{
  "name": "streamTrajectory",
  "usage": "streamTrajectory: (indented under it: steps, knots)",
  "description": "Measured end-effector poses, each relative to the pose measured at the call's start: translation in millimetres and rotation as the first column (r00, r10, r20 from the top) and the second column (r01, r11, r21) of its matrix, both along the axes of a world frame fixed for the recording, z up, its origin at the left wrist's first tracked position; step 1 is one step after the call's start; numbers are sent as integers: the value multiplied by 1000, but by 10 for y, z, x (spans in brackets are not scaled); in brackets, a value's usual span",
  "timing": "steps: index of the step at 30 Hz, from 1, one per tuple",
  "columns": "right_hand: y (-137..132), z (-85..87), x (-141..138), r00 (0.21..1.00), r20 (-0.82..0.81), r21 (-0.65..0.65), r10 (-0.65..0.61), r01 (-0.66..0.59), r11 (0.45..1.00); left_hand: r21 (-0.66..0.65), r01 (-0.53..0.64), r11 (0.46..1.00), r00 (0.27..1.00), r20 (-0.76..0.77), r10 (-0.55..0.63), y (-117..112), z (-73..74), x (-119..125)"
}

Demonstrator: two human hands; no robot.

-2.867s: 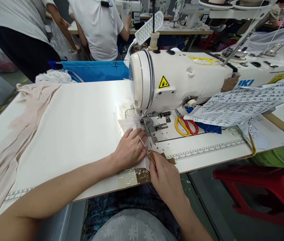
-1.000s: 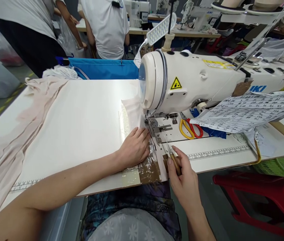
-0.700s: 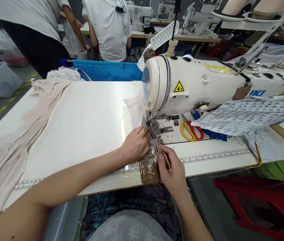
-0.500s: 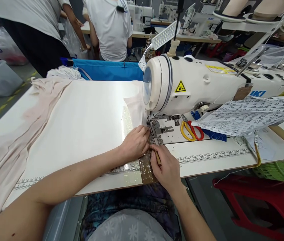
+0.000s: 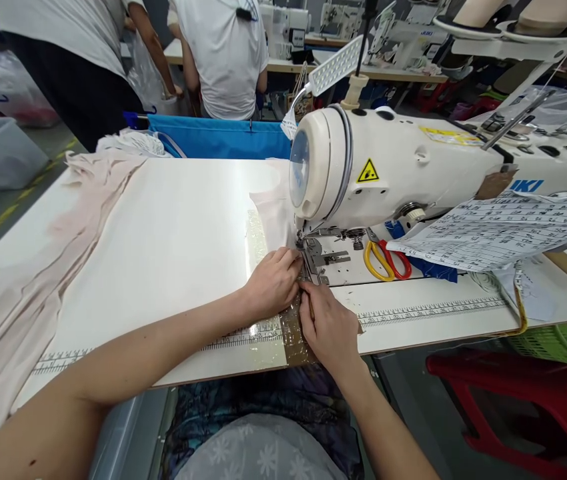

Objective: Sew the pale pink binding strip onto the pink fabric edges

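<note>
- White table [image 5: 178, 227]: it is spreading across the middle of the view, a ruler strip running along its near edge.
- Sewing machine [image 5: 398, 160]: it is standing on the right half of the table, its rounded head facing left.
- Pink fabric [image 5: 38, 293]: it is lying in long folds down the table's left side.
- Printed sheet [image 5: 493, 230]: it is hanging at a slant in front of the machine's body.
- Right hand [image 5: 331, 327]: it is curling beside the left, thumb and forefinger pinching the tool.
- Left hand [image 5: 273, 283]: its fingers are lying together at the near end of the cloth — whether they are gripping it cannot be told.
- Pale cloth [image 5: 273, 217]: it is lying flat left of the needle area, its right edge reaching under the machine head.
- Scissors [image 5: 387, 257]: they are resting right of the needle area, yellow and red handles toward the person.
- Tool [image 5: 312, 309]: only a brown sliver is showing — its tip is hidden.
</note>
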State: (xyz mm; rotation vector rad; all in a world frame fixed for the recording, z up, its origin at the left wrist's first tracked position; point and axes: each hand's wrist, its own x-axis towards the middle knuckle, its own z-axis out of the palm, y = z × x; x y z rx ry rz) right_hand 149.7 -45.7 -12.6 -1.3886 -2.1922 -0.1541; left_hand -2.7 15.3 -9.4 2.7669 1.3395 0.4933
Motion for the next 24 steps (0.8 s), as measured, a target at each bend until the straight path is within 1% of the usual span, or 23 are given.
streamTrajectory:
  steps: [2, 5, 8, 11, 13, 15, 17, 20, 22, 23, 24]
  knots:
    - [-4, 6, -24, 997, 70, -10, -28, 29, 1000, -16, -14, 1000, 1000, 11, 14, 22, -10, -6]
    - [-5, 16, -78, 981, 162, -11, -103, 106, 994, -30, -26, 999, 999, 38, 28, 72, -27, -26]
    - [-7, 18, -128, 969, 195, 14, -154, 154, 988, -41, -32, 999, 998, 52, 34, 120, -39, -57]
    - [-24, 9, -141, 968, 187, 36, -164, 160, 986, -51, -38, 998, 998, 50, 41, 149, -37, -84]
    - [-51, 3, -124, 975, 161, 44, -153, 148, 988, -55, -44, 998, 998, 46, 47, 150, -10, -94]
    - [-89, -3, -91, 986, 110, 55, -122, 116, 992, -68, -54, 996, 997, 51, 57, 123, 53, -109]
    - [-135, -10, -50, 998, 32, 71, -60, 58, 996, -90, -51, 995, 997, 61, 57, 55, 152, -152]
    - [-201, -36, 20, 997, -52, 105, 51, -45, 993, -117, 26, 993, 999, 48, -21, -125, 319, -337]
    - [-217, -72, 63, 995, -65, 135, 80, -71, 988, -128, 66, 990, 998, 28, -63, -289, 387, -577]
    - [-211, -97, 81, 995, -75, 145, 73, -62, 987, -136, 48, 990, 999, 27, -45, -388, 400, -736]
    - [-198, -126, 93, 996, -87, 144, 36, -24, 989, -143, -8, 990, 999, 34, 13, -500, 398, -920]
